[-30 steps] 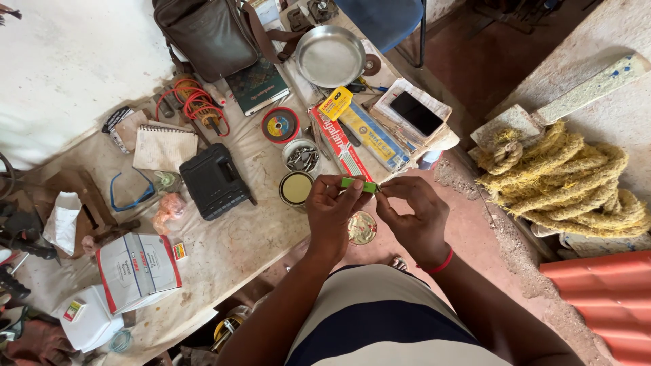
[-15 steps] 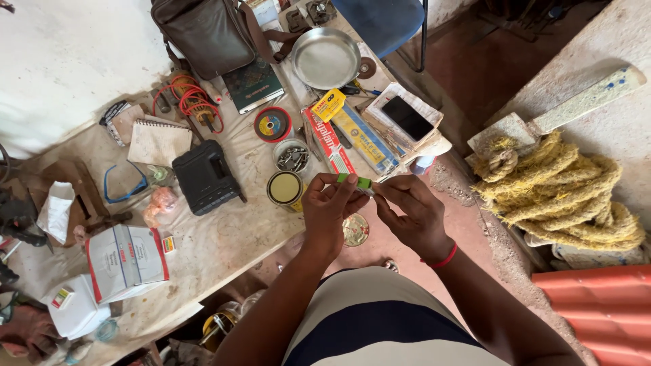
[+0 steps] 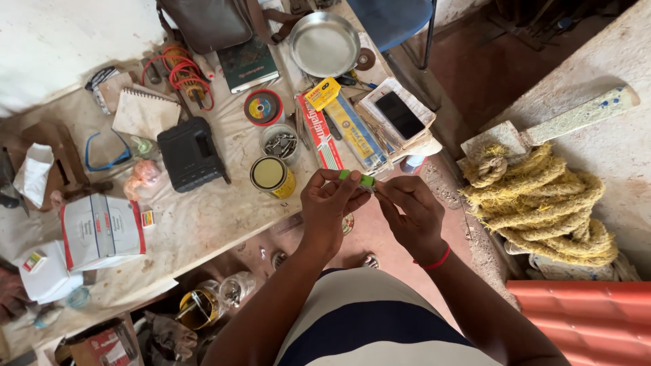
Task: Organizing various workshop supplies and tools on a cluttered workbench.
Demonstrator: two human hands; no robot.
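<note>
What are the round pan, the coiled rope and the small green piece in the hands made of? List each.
Round silver pan: likely steel or aluminium, dull grey sheen.
Coiled yellowish rope: coarse natural fibre, frayed hairy strands.
Small green piece, held by left hand and right hand: probably plastic, uniform bright colour.

Dark phone screen on table; red-white long carton; white box.

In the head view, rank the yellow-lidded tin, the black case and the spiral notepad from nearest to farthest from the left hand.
From the left hand:
1. Yellow-lidded tin, just to its left near the table edge.
2. Black case, further left, mid-table.
3. Spiral notepad, beyond the case, toward the wall.
</note>
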